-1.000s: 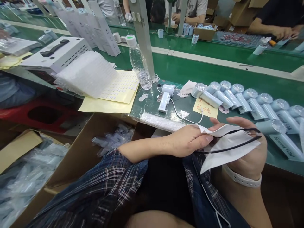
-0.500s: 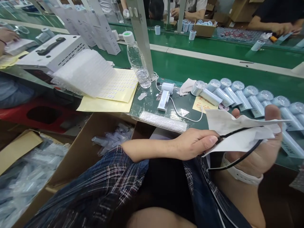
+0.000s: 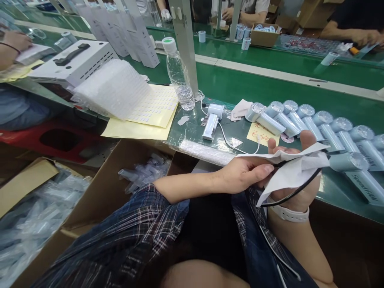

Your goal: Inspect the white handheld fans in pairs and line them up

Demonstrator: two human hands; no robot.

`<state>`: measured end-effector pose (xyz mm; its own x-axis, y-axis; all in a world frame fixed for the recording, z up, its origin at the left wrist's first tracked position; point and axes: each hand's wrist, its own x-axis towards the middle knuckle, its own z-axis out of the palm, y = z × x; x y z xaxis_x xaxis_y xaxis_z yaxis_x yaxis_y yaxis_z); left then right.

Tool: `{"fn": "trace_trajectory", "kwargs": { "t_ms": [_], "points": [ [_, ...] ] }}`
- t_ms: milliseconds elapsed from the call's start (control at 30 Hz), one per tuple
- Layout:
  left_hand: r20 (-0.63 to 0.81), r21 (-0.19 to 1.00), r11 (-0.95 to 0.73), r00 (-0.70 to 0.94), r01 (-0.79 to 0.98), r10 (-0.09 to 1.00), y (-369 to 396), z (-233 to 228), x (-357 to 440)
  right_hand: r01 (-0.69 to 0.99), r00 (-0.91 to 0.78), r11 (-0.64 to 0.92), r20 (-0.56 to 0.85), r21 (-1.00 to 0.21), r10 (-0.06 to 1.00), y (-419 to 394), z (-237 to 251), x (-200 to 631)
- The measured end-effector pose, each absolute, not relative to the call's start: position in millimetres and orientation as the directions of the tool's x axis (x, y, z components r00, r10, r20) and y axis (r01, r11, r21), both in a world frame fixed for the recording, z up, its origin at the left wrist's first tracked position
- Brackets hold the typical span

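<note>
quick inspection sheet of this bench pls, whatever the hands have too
surface: green bench, conveyor belt behind it.
job's things: white cloth and black cord held in both hands.
clutter: pale blue handheld fans in a row, water bottle, sticker sheets, yellow note.
grippers: left hand pinches the cloth; right hand cradles it, palm up.
cables: white cable from a white fan.
surroundings: cardboard boxes below, other people across the belt.
</note>
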<state>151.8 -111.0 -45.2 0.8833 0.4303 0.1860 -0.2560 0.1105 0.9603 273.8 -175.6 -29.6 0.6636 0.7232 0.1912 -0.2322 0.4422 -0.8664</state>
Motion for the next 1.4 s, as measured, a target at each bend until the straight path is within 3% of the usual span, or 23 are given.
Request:
{"fn": "trace_trajectory", "kwargs": {
  "t_ms": [133, 200, 300, 400, 733, 867, 967, 1067, 1133, 1200, 1233, 1300, 1400],
  "points": [
    [0.116, 0.988, 0.045, 0.902, -0.148, 0.417, -100.0, -33.7, 142.2, -0.164, 0.59, 0.463, 0.289, -0.871, 0.754, -180.4, -32.5, 277.2],
    [0.041, 0.999, -0.012, 0.904, -0.039, 0.425, -93.2, -28.0, 135.6, 0.05, 0.566, 0.397, 0.354, -0.916, 0.745, -183.2, -32.7, 281.6],
    [-0.043, 0.998, -0.027, 0.9, 0.061, 0.433, -83.6, -20.2, 126.9, 0.401, 0.507, 0.351, 0.524, -0.846, 0.684, -187.1, -31.0, 287.1],
    [-0.113, 0.994, 0.029, 0.937, 0.109, 0.329, -73.8, -14.3, 120.7, 0.576, 0.472, 0.277, 0.589, -0.77, 0.656, -194.0, -29.2, 287.7],
    [-0.234, 0.965, -0.104, 0.97, 0.24, 0.061, -51.6, -14.9, 113.4, 0.762, 0.29, 0.107, 0.484, -0.639, 0.825, -227.2, -39.3, 293.3],
    [-0.26, 0.959, -0.114, 0.965, 0.26, 0.009, -48.3, -13.6, 110.3, 0.796, 0.269, 0.088, 0.48, -0.599, 0.835, -236.3, -33.1, 300.5],
    [-0.283, 0.956, -0.073, 0.959, 0.283, -0.001, -42.6, -16.9, 104.9, 0.82, 0.378, -0.025, 0.508, -0.572, 0.774, -239.4, -34.7, 312.9],
    [-0.164, 0.985, 0.074, 0.971, 0.153, 0.176, -43.5, -27.6, 104.5, 0.692, 0.618, -0.097, 0.517, -0.715, 0.592, -229.6, -43.4, 322.8],
    [0.016, 0.984, 0.152, 0.903, -0.089, 0.43, -51.3, -35.7, 109.6, 0.475, 0.743, 0.043, 0.427, -0.879, 0.516, -215.5, -50.1, 323.0],
    [0.148, 0.937, 0.156, 0.759, -0.313, 0.634, -62.0, -41.7, 117.0, 0.191, 0.787, 0.253, 0.302, -0.948, 0.538, -200.1, -54.7, 318.5],
    [0.177, 0.913, 0.156, 0.711, -0.376, 0.681, -66.9, -43.4, 120.6, 0.06, 0.775, 0.325, 0.25, -0.944, 0.581, -193.7, -55.8, 315.2],
    [0.194, 0.892, 0.173, 0.7, -0.418, 0.688, -73.2, -44.5, 125.8, -0.151, 0.687, 0.358, 0.163, -0.921, 0.709, -185.7, -56.0, 308.1],
    [0.199, 0.916, 0.167, 0.774, -0.365, 0.601, -74.5, -42.7, 127.7, -0.31, 0.517, 0.296, 0.101, -0.904, 0.85, -184.3, -55.8, 299.8]
  ]
}}
